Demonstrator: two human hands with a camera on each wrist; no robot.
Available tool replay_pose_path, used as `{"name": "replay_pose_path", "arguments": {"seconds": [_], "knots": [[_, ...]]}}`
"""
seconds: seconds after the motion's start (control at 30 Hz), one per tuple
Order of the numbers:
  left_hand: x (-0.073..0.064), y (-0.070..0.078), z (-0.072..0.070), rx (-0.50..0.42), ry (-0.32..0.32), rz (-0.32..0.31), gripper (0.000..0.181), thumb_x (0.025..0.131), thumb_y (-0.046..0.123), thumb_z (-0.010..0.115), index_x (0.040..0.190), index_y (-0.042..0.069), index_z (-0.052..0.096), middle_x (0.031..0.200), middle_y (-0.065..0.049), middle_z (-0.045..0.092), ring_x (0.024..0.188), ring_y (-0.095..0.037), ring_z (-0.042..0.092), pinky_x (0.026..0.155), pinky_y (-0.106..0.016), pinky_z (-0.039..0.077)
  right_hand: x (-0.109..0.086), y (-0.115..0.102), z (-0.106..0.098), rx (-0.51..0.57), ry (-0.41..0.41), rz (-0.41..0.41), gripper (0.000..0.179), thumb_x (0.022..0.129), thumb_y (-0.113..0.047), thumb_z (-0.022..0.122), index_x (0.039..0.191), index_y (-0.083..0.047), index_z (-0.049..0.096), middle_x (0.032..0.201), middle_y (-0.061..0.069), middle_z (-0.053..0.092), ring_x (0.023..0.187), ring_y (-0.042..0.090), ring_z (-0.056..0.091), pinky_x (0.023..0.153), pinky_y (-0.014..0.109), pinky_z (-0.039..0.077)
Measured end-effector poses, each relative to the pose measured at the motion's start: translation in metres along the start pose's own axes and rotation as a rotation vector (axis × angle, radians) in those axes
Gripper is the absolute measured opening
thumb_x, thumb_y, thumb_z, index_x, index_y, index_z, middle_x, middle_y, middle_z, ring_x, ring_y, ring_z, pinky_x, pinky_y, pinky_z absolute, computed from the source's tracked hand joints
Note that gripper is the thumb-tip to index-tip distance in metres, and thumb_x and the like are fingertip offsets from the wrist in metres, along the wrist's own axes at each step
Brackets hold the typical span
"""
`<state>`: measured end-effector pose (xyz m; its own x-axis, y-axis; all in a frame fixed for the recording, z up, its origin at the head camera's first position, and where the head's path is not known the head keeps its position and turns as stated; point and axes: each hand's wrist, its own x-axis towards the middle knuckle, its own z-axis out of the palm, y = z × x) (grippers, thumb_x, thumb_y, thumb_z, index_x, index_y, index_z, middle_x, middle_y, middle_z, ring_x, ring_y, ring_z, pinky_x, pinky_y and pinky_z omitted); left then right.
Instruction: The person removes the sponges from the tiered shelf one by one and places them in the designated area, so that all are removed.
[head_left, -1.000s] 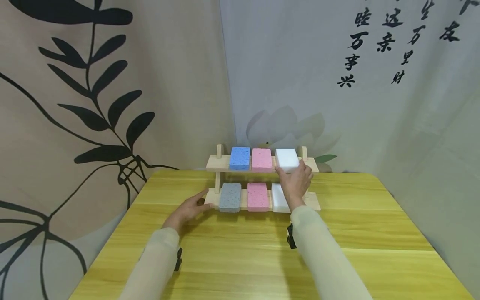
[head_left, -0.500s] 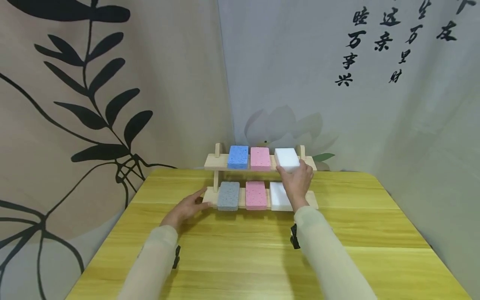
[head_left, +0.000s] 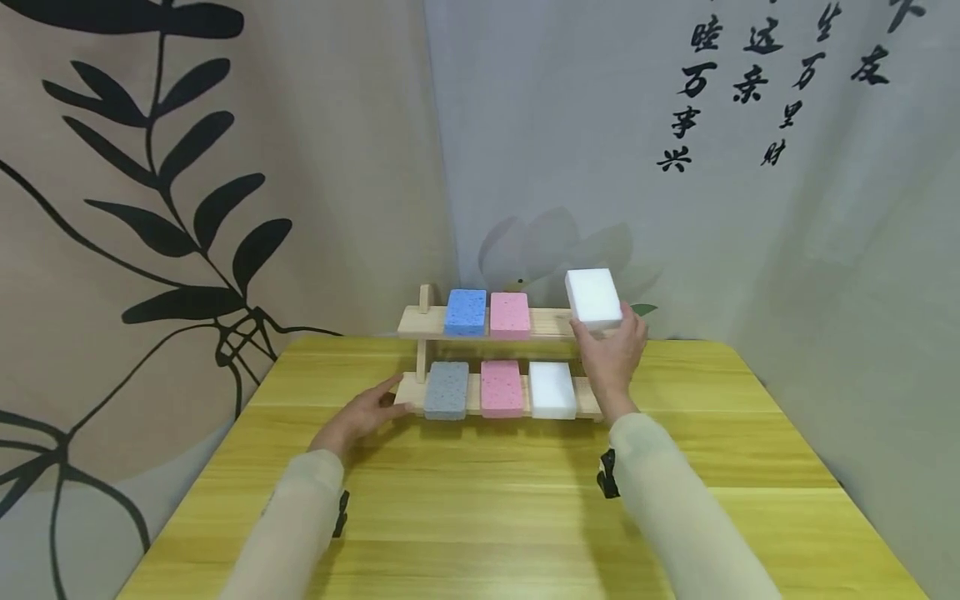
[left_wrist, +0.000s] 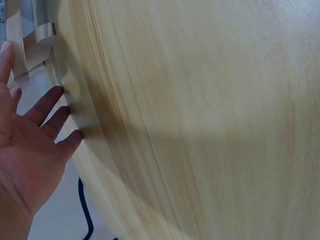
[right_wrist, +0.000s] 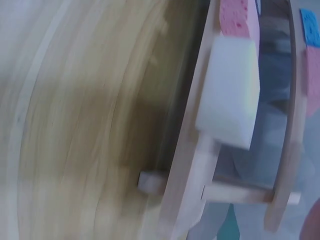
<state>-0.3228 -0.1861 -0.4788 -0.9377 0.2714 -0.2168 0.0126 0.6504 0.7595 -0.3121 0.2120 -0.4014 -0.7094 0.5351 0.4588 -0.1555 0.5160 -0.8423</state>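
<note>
In the head view my right hand (head_left: 615, 354) pinches a white sponge (head_left: 592, 297) by its lower edge, above the right end of the upper shelf of a small two-tier wooden rack (head_left: 551, 321). My left hand (head_left: 360, 417) touches the left end of the rack's lower shelf; its fingers look spread and fairly straight in the left wrist view. A blue sponge (head_left: 466, 312) and a pink sponge (head_left: 509, 315) stay on the upper shelf. On the lower one sit a grey sponge (head_left: 447, 390), a second pink sponge (head_left: 501, 389) and another white sponge (head_left: 552, 390).
The rack stands near the back of a wooden table (head_left: 480, 508). Behind it hangs a curtain (head_left: 360, 167) printed with dark leaves and characters. A black cable (left_wrist: 85, 207) shows below the table edge in the left wrist view.
My right hand has lifted the white sponge up and to the right off the upper shelf, uncovering the lower white sponge. The left hand keeps its place at the rack. The head view has shifted slightly.
</note>
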Motion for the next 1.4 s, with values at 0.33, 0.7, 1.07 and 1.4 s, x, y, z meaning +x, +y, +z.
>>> {"name": "replay_pose_path", "arguments": {"seconds": [0.33,0.7,1.07,1.4], "knots": [[-0.001,0.000,-0.002,0.015,-0.007,0.000,0.084,0.096,0.054,0.059,0.161,0.023,0.016,0.154,-0.029,0.032,0.141,-0.047,0.030,0.108,-0.063,0.030,0.006,0.028,-0.045,-0.014,0.092,0.098,0.087,0.080,-0.037,0.083,0.147,-0.004,0.038,0.141,0.017,0.038,0.127,0.032,0.037,0.104,0.047,0.033],[0.001,-0.001,-0.001,0.011,-0.010,0.005,0.082,0.097,0.051,0.059,0.161,0.023,0.015,0.154,-0.029,0.031,0.141,-0.047,0.029,0.108,-0.064,0.030,-0.003,0.044,-0.066,-0.004,0.039,0.175,0.092,0.081,-0.043,0.080,0.151,-0.006,0.033,0.145,0.016,0.034,0.127,0.032,0.038,0.104,0.050,0.034],[-0.001,-0.002,-0.001,0.006,-0.011,0.010,0.083,0.097,0.052,0.059,0.161,0.022,0.015,0.154,-0.030,0.031,0.141,-0.047,0.029,0.108,-0.064,0.030,-0.019,0.061,-0.069,-0.006,0.040,0.213,0.087,0.083,-0.037,0.080,0.150,-0.007,0.034,0.145,0.016,0.033,0.127,0.032,0.037,0.103,0.052,0.036],[-0.002,0.000,-0.001,0.011,-0.010,0.002,0.083,0.096,0.053,0.059,0.161,0.023,0.016,0.156,-0.028,0.028,0.142,-0.046,0.026,0.110,-0.063,0.027,-0.029,0.078,-0.082,-0.067,-0.003,0.242,0.090,0.085,-0.040,0.077,0.152,-0.003,0.029,0.147,0.021,0.031,0.128,0.037,0.036,0.103,0.057,0.038]]}}
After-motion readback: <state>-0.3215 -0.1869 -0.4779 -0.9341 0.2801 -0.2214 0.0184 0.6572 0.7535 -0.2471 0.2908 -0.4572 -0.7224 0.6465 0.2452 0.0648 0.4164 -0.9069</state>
